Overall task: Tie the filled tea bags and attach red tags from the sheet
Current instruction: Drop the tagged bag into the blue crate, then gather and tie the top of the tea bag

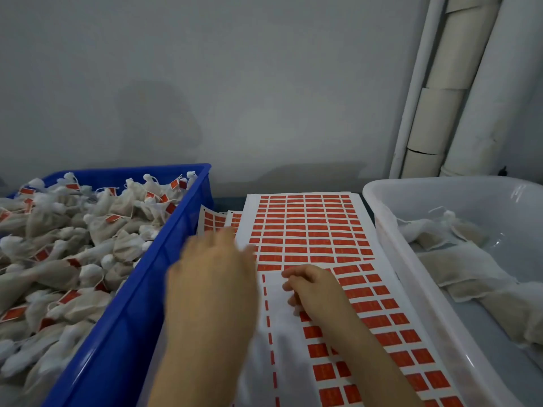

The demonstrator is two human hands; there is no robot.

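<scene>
Dozens of red tags [305, 230] at twelve o'clock: thin, flimsy, peel by a corner. Right hand [316, 286] picks at one; left hand [214, 271] blurred, fingers spread.

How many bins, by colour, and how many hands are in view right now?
Blue plastic bin piled with tied, red-tagged tea bags: 1
White translucent plastic bin holding untied filled tea bags: 1
Bare hands over the sheet of red tags, left hand and right hand: 2
Total: 4
</scene>
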